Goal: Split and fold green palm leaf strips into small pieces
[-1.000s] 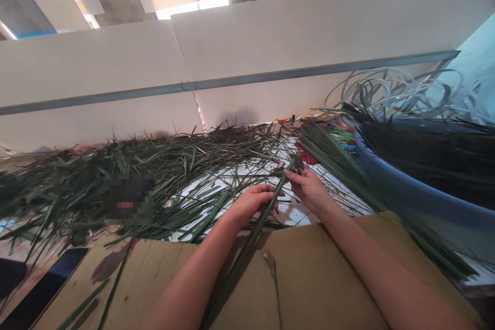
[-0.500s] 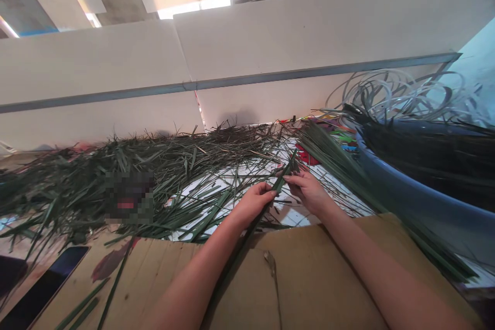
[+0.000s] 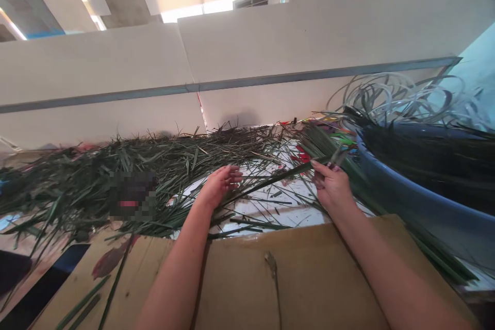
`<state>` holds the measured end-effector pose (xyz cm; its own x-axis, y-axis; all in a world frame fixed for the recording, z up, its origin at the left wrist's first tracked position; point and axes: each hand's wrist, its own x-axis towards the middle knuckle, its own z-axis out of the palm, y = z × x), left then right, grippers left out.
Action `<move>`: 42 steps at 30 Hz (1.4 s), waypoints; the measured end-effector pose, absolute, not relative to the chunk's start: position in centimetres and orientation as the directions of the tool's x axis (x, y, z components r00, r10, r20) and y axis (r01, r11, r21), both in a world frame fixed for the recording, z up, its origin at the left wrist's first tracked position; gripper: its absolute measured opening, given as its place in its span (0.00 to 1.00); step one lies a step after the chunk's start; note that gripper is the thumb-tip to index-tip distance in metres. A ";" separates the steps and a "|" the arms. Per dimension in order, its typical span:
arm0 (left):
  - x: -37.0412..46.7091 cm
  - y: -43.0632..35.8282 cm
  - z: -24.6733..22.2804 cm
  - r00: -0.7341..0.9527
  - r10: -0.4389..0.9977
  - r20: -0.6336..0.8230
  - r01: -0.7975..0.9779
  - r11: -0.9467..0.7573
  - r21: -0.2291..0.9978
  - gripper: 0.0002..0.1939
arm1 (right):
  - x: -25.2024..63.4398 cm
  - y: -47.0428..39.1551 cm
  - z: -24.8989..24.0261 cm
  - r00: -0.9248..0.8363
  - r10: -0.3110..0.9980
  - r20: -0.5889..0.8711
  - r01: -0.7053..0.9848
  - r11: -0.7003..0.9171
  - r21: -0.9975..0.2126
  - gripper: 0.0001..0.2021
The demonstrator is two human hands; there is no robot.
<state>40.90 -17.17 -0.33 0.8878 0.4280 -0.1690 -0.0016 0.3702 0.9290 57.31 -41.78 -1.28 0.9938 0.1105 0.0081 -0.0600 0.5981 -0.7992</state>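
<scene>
My right hand (image 3: 333, 185) pinches a long, narrow dark green leaf strip (image 3: 276, 178) between thumb and fingers. A greyish pointed thing (image 3: 339, 157) sticks out past these fingers; its kind is blurred. From my right hand the strip slants down to the left, toward my left hand (image 3: 221, 185). That hand hovers with its fingers stretched and a little apart, near the strip's lower end; whether it touches the strip I cannot tell. Beneath both hands lies a white surface (image 3: 247, 214) strewn with leaf scraps. A bundle of long green leaves (image 3: 320, 140) lies beyond my right hand.
Loose cut leaves (image 3: 154, 160) pile up along the pale wall (image 3: 116, 67). To the right stands a blue tub (image 3: 410, 180) of dark strands, with coiled clear strips (image 3: 398, 95) behind it. Cardboard (image 3: 309, 273) covers the near side. A phone (image 3: 46, 286) lies at left.
My hands have moved apart, the left to the left and the right to the right. My left hand has let go of the leaf strip, which has swung to a flatter slant.
</scene>
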 end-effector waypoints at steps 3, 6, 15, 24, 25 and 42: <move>40.9 -15.8 -0.6 0.692 0.695 -0.197 -0.163 0.416 0.894 0.11 | 57.5 -42.2 -0.9 0.999 0.031 0.013 -0.010 0.635 -0.773 0.30; 40.9 -15.2 -0.6 0.474 0.863 -0.176 -0.317 0.354 0.880 0.09 | 57.8 -42.6 -0.8 1.000 -0.016 0.012 0.020 0.649 -0.761 0.30; 41.3 -16.5 -0.6 0.141 0.990 -0.012 -0.421 0.070 0.905 0.08 | 58.7 -43.4 -1.1 0.994 -0.107 -0.027 0.051 0.660 -0.750 0.33; 43.8 -28.3 -2.2 0.910 0.403 -0.102 -0.033 0.314 0.949 0.22 | 53.4 -39.6 -1.6 0.982 0.178 -0.057 -0.162 0.657 -0.736 0.25; 43.9 -28.7 -2.3 0.904 0.417 -0.097 -0.044 0.316 0.948 0.23 | 52.4 -39.0 -1.9 0.969 0.239 -0.070 -0.208 0.622 -0.755 0.24; 43.5 -22.7 -2.1 0.734 0.676 -0.074 -0.177 0.295 0.939 0.07 | 52.8 -39.0 -3.5 0.842 0.538 -0.049 -0.087 0.045 -0.995 0.24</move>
